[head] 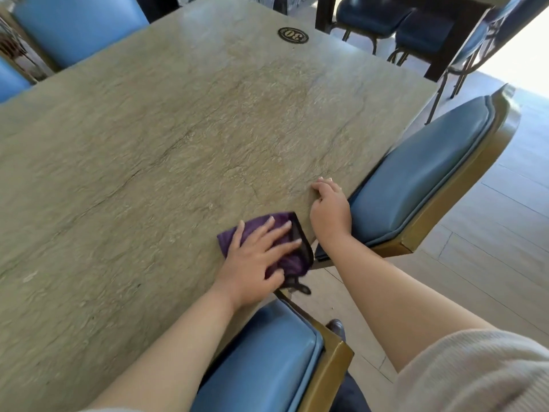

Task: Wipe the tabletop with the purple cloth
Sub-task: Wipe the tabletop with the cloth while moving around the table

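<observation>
A purple cloth (289, 260) with a dark edge lies at the near right corner of the stone-patterned tabletop (166, 138). My left hand (255, 263) presses flat on the cloth with fingers spread, covering most of it. The cloth's dark hem hangs slightly over the table corner. My right hand (328, 209) rests on the table's right edge just beyond the cloth, fingers curled over the surface and holding nothing.
Blue padded chairs with gold frames stand at the right side (421, 179), the near side (261, 358) and the far left (74, 25). A round black number plate (293, 35) sits at the table's far edge. Another table with dark chairs (395, 22) stands behind. Pale wood floor lies to the right.
</observation>
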The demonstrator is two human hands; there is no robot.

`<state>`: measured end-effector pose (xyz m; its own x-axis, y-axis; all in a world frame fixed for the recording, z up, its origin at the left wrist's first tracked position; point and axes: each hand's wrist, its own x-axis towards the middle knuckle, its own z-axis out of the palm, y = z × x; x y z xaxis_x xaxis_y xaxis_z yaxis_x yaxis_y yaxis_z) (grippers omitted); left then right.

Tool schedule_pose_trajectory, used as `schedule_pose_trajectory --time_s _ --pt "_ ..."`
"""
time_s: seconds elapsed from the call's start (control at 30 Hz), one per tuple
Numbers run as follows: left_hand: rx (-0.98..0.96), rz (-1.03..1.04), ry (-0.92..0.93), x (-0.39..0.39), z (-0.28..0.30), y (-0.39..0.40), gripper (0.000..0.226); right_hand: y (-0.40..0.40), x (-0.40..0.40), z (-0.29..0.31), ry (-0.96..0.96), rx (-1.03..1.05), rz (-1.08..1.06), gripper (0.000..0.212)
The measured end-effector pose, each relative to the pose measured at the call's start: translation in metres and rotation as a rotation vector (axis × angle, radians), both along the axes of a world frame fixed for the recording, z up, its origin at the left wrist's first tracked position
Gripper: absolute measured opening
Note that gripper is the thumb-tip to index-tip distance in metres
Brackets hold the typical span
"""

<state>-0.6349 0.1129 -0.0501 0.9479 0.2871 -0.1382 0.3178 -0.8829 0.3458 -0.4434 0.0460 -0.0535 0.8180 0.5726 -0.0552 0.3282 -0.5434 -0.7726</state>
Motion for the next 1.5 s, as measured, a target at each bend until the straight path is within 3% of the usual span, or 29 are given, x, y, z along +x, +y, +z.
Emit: schedule_pose_trajectory --time_s 0.07,0.13,0.33,0.43,0.5,0.67,0.77,0.83,0.9,0.97,1.03,1.3,1.5 --pt "-0.019 -0.139 -0.009 -0.014 -0.001 0.01 0.06 0.01 0.006 -0.003 -0.05 -0.002 0.001 0.046" --pt "0.002 -0.138 -0.003 -0.013 -0.003 0.034 0.059 0.022 0.013 -0.006 -0.071 -0.018 0.012 0.046" --pt "0.116 0.489 -0.029 0.069 -0.013 0.099 0.055 0.039 0.019 -0.018 -0.13 0.029 -0.081 0.055" --pt "0.087 0.667 -0.016 0.113 -0.012 0.109 0.051 0.042 0.019 -0.03 -0.201 0.101 -0.12 0.049" --pt "0.076 0.594 -0.016 0.12 -0.01 0.104 0.054 0.046 0.022 -0.033 -0.214 0.108 -0.137 0.046" --pt "-0.046 0.148 0.011 0.071 -0.001 0.059 0.069 0.047 0.021 -0.032 -0.227 0.108 -0.109 0.042" --pt "-0.193 0.126 -0.016 0.048 0.007 0.051 0.065 0.042 0.016 -0.016 -0.193 0.025 -0.096 0.034" --pt "-0.158 0.295 -0.133 0.032 0.004 0.055 0.064 0.039 -0.004 -0.001 -0.307 -0.076 -0.001 0.035" --pt "-0.047 0.568 -0.208 0.018 -0.004 0.063 0.063 0.036 -0.037 0.008 -0.394 -0.127 0.3 0.044" --pt "-0.034 0.789 -0.19 0.013 -0.01 0.066 0.063 0.034 -0.062 0.005 -0.463 -0.235 0.618 0.057" --pt "0.012 0.845 -0.119 0.016 -0.014 0.064 0.066 0.039 -0.059 -0.005 -0.537 -0.323 0.712 0.058" --pt "0.2 0.796 0.009 0.02 -0.025 0.065 0.071 0.122 -0.001 -0.009 -0.526 -0.358 0.699 0.054" --pt "0.23 0.77 0.057 0.021 -0.026 0.067 0.07 0.105 0.02 -0.012 -0.359 -0.464 0.237 0.054"
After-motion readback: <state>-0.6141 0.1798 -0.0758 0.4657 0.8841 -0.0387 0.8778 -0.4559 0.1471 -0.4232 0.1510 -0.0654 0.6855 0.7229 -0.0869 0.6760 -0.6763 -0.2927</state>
